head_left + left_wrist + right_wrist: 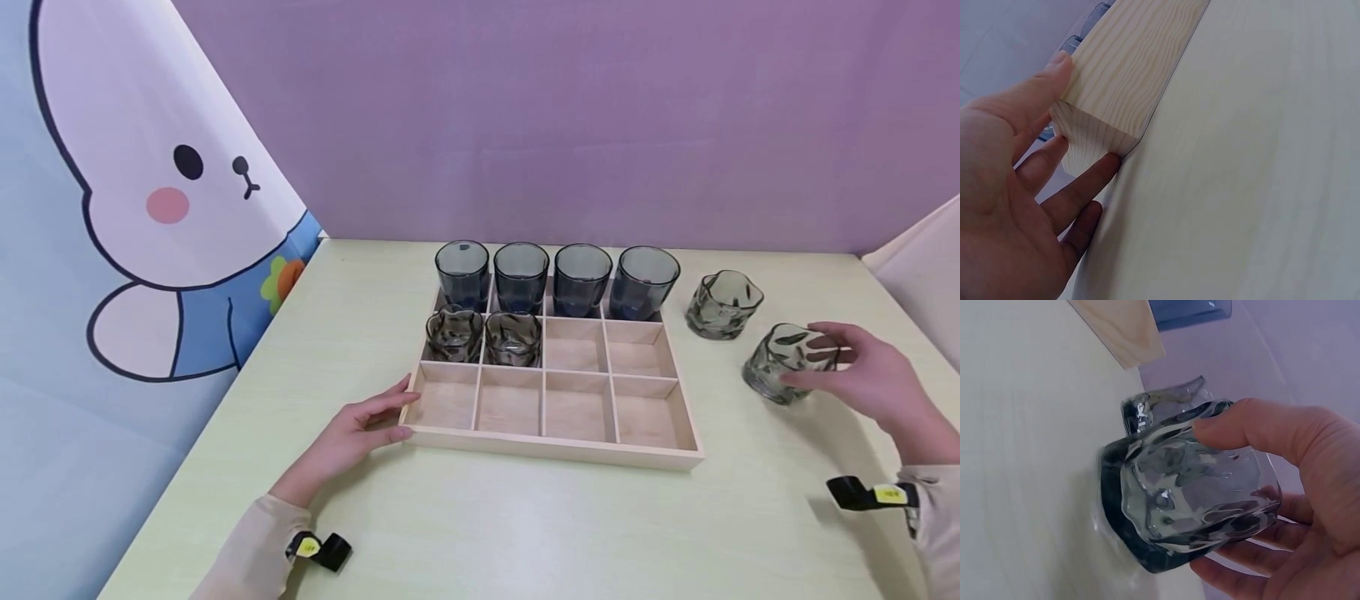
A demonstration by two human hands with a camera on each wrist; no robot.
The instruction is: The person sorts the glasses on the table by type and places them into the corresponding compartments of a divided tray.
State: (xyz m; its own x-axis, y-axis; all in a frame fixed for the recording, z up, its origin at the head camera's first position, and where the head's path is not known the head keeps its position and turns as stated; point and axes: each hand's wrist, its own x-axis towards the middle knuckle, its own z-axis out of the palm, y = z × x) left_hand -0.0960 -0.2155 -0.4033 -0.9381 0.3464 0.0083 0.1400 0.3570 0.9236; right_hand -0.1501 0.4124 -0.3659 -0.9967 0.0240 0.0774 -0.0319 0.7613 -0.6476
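Observation:
My right hand (873, 371) grips a short, wavy grey glass (1191, 494), thumb on one side and fingers around the other. In the right wrist view the glass is tilted, its thick base close to the table surface. A second wavy glass (724, 305) stands just behind it on the table. At the front left corner of the wooden compartment tray (555, 448), my left hand (348, 437) touches the walls with fairly straight fingers. Several tall blue-grey glasses (521, 279) fill the tray's back row. Two short wavy glasses, one (454, 335) beside the other (513, 340), occupy the middle row's left compartments.
The pale table (525, 525) extends around the tray. A purple backdrop (555, 125) rises behind its far edge. On the left hangs a cloth with a cartoon character (172, 250). Each wrist carries a small black camera mount, the left (330, 550) and the right (855, 494).

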